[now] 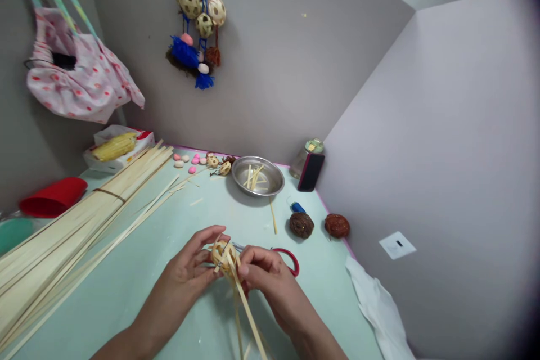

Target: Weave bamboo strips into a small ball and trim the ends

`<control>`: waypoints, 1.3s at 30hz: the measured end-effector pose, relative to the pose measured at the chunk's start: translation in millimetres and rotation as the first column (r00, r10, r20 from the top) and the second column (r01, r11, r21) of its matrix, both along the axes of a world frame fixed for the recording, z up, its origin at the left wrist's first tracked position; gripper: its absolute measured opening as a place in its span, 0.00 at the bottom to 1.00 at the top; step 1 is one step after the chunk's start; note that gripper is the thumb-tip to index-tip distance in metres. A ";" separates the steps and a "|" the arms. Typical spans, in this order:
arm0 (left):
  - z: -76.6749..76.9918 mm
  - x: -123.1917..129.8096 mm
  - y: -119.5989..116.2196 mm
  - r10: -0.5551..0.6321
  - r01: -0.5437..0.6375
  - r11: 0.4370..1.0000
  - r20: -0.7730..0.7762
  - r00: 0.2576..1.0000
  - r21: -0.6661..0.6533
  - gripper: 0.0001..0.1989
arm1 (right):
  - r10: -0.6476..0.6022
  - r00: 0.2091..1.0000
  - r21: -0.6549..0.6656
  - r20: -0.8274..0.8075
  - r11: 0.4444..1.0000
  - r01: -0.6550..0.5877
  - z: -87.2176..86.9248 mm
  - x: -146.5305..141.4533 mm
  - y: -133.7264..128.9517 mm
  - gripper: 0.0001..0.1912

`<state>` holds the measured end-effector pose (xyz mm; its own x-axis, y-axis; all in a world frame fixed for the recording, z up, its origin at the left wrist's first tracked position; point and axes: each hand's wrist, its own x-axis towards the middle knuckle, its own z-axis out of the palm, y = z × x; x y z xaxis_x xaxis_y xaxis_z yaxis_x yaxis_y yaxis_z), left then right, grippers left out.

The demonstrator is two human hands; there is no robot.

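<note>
Between my two hands is a small woven ball (220, 254) of pale flat strips, partly hidden by fingers. My left hand (194, 263) grips it from the left, thumb below and fingers above. My right hand (265, 270) is closed at the ball's right side, its thumb and forefinger pinched together by the weave; what exactly they pinch is hard to make out. Long loose strips (248, 309) hang from the ball toward the front edge. Just behind my right hand lies a pair of scissors (295, 263) with red handles, partly covered by that hand.
A bundle of long pale strips (84, 225) lies along the left. At the back are a metal bowl (275, 187) with short strips inside, pink and white pebble-like pieces (192, 170), and a phone (311, 172) leaning on a jar. Yarn balls (301, 225) sit at right.
</note>
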<state>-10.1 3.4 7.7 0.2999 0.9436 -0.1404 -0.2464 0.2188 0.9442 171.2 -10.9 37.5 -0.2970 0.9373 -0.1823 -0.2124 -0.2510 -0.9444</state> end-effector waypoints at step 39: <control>13.5 5.0 -4.1 -0.052 0.071 0.995 -0.226 0.973 0.077 0.19 | -0.060 0.975 -0.034 0.213 0.997 0.069 6.0 -4.8 -1.7 0.10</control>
<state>-5.2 -0.7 21.3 0.3277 0.9355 -0.1319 -0.0157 0.1450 0.9893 166.4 -12.7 43.6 -0.1865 0.9436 -0.2736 -0.0255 -0.2830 -0.9588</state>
